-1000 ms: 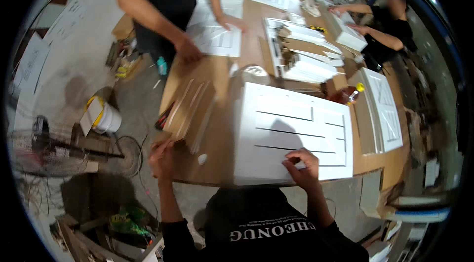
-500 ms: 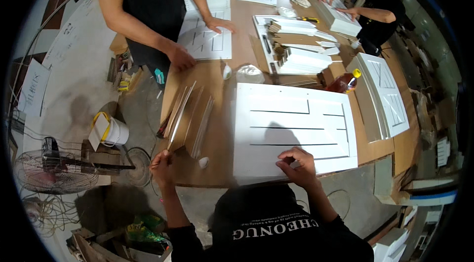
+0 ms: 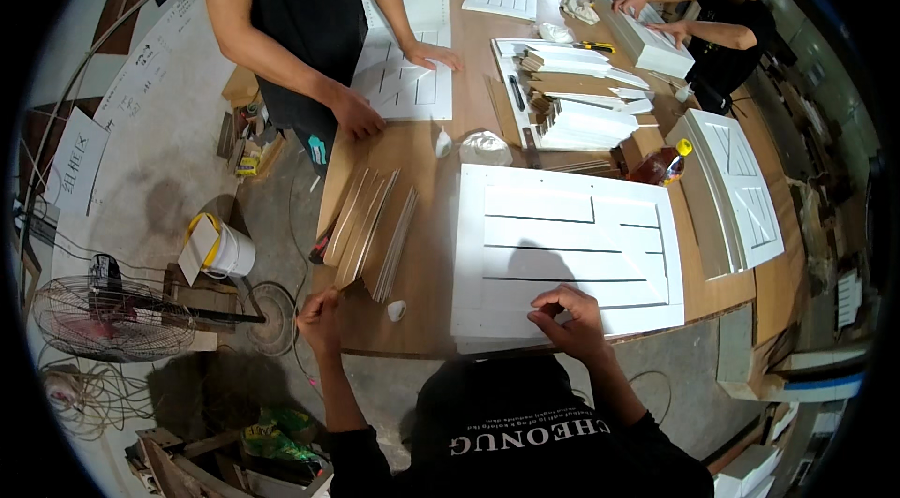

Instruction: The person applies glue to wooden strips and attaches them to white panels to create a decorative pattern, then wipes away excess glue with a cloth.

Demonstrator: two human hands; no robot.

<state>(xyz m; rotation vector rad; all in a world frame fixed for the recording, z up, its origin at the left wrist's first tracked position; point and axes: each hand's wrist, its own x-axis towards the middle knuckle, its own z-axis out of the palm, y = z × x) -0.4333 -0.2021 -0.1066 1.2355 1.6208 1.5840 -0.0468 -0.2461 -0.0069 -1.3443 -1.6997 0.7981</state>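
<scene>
"Left hand (image 3: 320, 324), head view: how is it?"

"Fingers bunched, at seven o'clock of the thin brown strips (image 3: 354, 221); I cannot tell whether it grips one."

"And the right hand (image 3: 570, 318)?"

"Loosely curled, a gap between thumb and forefinger, nothing visible in it, over the near part of the grooved white panel (image 3: 600, 262), toward six o'clock."

"Where do panel and strips lie?"

"On the bench (image 3: 428, 254), strips at the panel's nine o'clock, with a yellow-capped bottle (image 3: 653, 168) between its one and two."

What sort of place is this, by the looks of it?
Probably a workshop: grooved white panels and thin strips lie on a big worktable, and a floor fan stands nearby.
</scene>
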